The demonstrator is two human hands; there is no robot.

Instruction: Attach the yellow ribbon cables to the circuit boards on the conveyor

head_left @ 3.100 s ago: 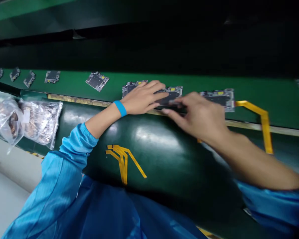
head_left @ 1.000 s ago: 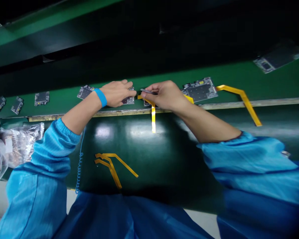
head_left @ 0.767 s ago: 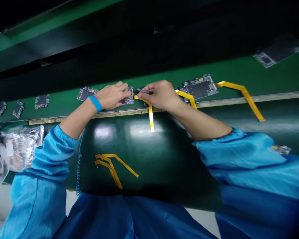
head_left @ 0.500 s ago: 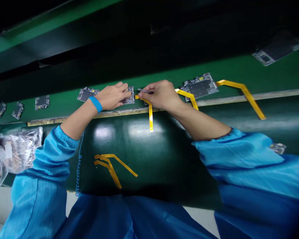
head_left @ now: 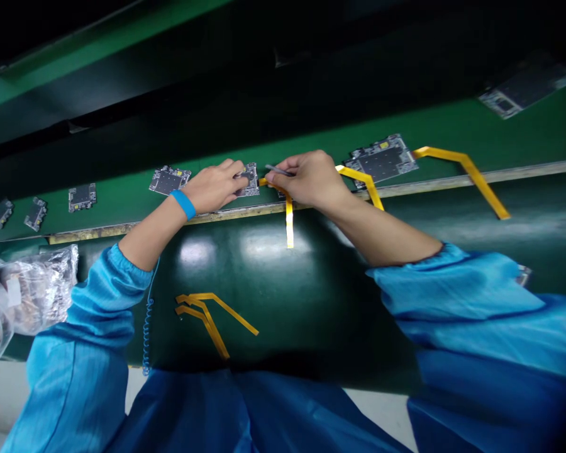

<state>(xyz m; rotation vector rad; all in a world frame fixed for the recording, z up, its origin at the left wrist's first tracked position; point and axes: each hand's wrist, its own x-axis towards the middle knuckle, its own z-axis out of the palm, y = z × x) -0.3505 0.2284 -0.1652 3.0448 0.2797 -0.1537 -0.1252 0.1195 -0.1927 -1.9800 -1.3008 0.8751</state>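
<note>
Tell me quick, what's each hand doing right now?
Left hand: fingers on a circuit board; can't tell if gripping.
Right hand: closed, holding a thin grey tool, a yellow ribbon strip at its fingertips.

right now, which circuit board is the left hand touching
The circuit board between the left hand and right hand; no other has left fingers over it.

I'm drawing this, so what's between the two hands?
In the head view, the ends of a circuit board, yellow ribbon and grey tool show between the left hand and right hand.
</note>
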